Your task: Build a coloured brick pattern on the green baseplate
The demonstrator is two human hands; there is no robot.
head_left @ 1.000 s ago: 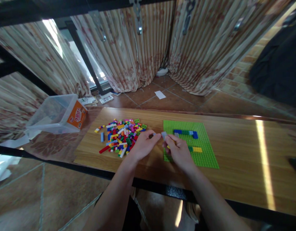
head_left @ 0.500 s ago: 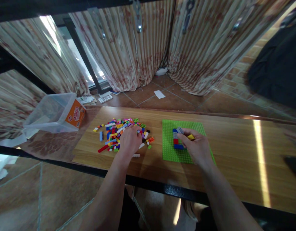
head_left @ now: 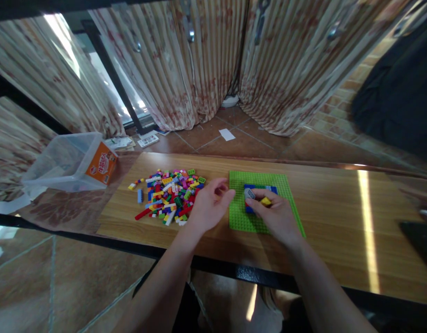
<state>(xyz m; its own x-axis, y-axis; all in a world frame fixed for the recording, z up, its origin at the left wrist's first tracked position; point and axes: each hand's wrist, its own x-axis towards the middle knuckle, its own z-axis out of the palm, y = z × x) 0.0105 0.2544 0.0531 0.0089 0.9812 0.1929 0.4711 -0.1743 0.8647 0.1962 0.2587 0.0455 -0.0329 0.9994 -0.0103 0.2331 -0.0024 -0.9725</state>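
A green baseplate (head_left: 286,194) lies on the wooden table (head_left: 331,222), with blue bricks (head_left: 262,188) fixed near its far middle. My right hand (head_left: 274,215) rests on the plate, its fingers pinched on a yellow brick (head_left: 265,201) beside a small grey piece (head_left: 250,194). My left hand (head_left: 210,206) hovers between the plate's left edge and the pile of coloured bricks (head_left: 168,192); its fingers are curled in a pinch and I cannot make out what they hold.
A clear plastic tub (head_left: 70,162) with an orange label sits on the table's left end. Curtains (head_left: 206,64) hang behind, over a tiled floor with papers (head_left: 227,134). A dark object (head_left: 419,236) lies at the right edge.
My left hand has come off the brick pile and moved right toward the baseplate. My right hand has shifted slightly left on the plate, still pinching the yellow brick.
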